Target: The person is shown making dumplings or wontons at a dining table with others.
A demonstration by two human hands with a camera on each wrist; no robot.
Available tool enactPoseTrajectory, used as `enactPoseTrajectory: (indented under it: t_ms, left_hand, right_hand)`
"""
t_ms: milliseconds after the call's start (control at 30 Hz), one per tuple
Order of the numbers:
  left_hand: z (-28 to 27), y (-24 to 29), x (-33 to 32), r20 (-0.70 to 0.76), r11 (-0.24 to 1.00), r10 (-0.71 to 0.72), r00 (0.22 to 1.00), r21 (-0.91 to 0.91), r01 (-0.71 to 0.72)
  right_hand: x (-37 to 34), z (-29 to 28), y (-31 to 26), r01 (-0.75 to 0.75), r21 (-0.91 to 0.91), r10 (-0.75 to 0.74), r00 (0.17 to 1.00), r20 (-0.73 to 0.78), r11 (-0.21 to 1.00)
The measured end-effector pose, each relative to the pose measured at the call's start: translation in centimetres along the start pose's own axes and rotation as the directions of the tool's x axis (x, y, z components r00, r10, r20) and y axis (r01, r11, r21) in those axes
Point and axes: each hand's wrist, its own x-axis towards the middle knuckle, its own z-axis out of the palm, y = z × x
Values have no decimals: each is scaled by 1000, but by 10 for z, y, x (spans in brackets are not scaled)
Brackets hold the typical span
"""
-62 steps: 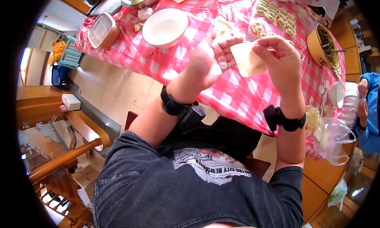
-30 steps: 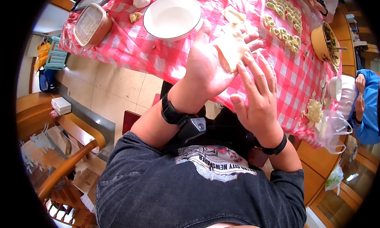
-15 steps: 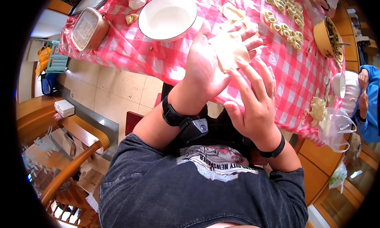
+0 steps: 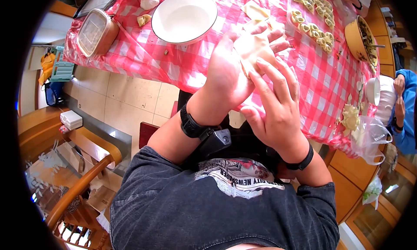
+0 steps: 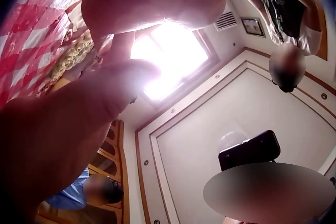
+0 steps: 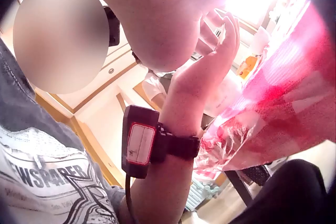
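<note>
My left hand (image 4: 226, 74) is held palm up over the near table edge, fingers stretched out. A thin, pale dough wrapper (image 4: 253, 46) lies across its palm and fingers. From the right, my right hand (image 4: 278, 109) reaches in with fingers extended, its fingertips at the wrapper's near edge and the thumb apart. In the right wrist view, the underside of my right hand (image 6: 157, 22) fills the top, with my left hand (image 6: 218, 61) behind it; the wrapper is hidden there. Beyond my left fingers, another pale wrapper (image 4: 255, 11) lies on the table.
On the checked tablecloth (image 4: 173, 65) stand a white bowl (image 4: 184, 17), a lidded container (image 4: 97, 33) and a tray of folded dumplings (image 4: 313, 26). A yellow bowl of filling (image 4: 358, 39) with a spoon, a small bowl (image 4: 372, 90) and a plastic bag (image 4: 371, 135) are right. People sit nearby.
The right hand first held the wrapper up in the air; the wrapper then came to lie on the left palm. Lately the right fingertips have moved slightly in over its near edge.
</note>
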Motion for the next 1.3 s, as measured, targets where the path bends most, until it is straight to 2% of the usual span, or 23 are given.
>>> enactPoseTrajectory:
  t_ms: [233,300,400,467,900,1300]
  left_hand:
    - [-4,2,2,-33,997,5,999,-82,-7]
    - [-4,4,3,-38,995,3,999,-98,-7]
    - [-5,6,3,-45,992,5,999,-127,-11]
    - [-6,6,3,-41,997,19,999,-77,-22]
    - [-4,8,2,-6,996,8,1000,-86,-9]
    - [-8,9,5,-25,1000,20,999,-10,-20]
  right_hand:
    - [0,4,0,-1,50,1,1000,2,999]
    - [-2,4,0,24,39,-23,999,-40,999]
    - [-1,3,1,34,-3,-34,999,-4,999]
    - [-1,5,0,21,-22,-21,1000,0,1000]
    - [5,6,0,-12,-29,10,998,-60,1000]
    - [9,4,-1,5,-15,-5,999,-33,1000]
